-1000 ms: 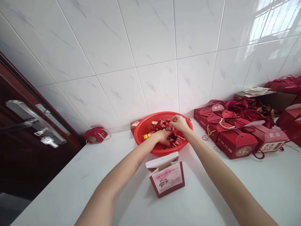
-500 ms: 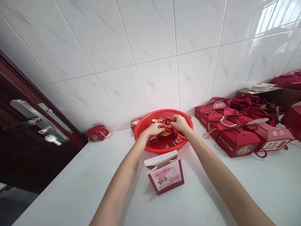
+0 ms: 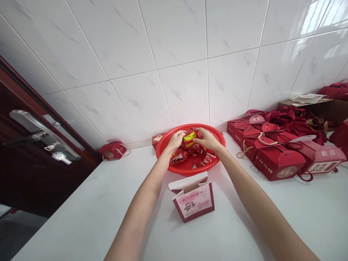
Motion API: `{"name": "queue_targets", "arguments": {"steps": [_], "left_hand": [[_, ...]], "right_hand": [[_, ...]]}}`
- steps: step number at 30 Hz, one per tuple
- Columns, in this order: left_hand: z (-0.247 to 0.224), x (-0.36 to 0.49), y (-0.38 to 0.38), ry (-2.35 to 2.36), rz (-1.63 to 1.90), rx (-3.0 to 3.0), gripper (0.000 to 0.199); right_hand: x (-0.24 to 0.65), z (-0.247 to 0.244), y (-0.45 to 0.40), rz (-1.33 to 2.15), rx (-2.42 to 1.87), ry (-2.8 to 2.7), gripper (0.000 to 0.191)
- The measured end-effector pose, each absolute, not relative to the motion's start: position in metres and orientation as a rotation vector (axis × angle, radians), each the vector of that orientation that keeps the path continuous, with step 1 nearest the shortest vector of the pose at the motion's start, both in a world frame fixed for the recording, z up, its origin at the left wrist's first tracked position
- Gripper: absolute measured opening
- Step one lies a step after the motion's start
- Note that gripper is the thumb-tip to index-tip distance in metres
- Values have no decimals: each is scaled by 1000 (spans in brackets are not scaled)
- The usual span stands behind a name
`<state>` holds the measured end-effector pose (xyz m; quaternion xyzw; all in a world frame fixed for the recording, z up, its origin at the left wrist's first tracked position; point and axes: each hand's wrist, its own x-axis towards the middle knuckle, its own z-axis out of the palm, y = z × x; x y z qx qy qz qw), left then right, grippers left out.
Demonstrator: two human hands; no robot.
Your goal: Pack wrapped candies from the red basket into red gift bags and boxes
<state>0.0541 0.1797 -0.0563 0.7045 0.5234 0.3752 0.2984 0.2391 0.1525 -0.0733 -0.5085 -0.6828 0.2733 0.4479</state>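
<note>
A red plastic basket [image 3: 187,172] stands against the tiled wall with several red wrapped candies [image 3: 208,158] inside. Over it, a red and yellow candy packet [image 3: 189,137] is held between my two hands. My left hand [image 3: 176,140] pinches the packet's left side, thumb and fingers closed. On the opposite side my right hand [image 3: 208,140] grips its right edge, fingers bent around it. In front of the basket, a small dark red and white gift box [image 3: 194,203] stands upright with its top flaps raised; a pink picture of a couple covers its front.
Several red gift boxes [image 3: 280,163] are grouped at the right, beside dark red ribbons [image 3: 290,117]. A small red box [image 3: 112,150] with a cord sits at the left. Another red box [image 3: 157,140] is partly hidden behind the basket. A door handle with keys [image 3: 60,157] is at far left.
Both hands have come up from among the candies, bringing the red and yellow packet into view between them. The view has shifted slightly; the gift box stays in place.
</note>
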Motion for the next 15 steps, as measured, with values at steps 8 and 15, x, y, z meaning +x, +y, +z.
{"name": "queue_targets", "arguments": {"steps": [8, 15], "left_hand": [[-50, 60, 170, 1207, 1050, 1539, 35], [-43, 62, 168, 898, 1050, 1348, 32]], "right_hand": [[242, -72, 153, 684, -1177, -1518, 34], [242, -71, 156, 750, -925, -1359, 24]]}}
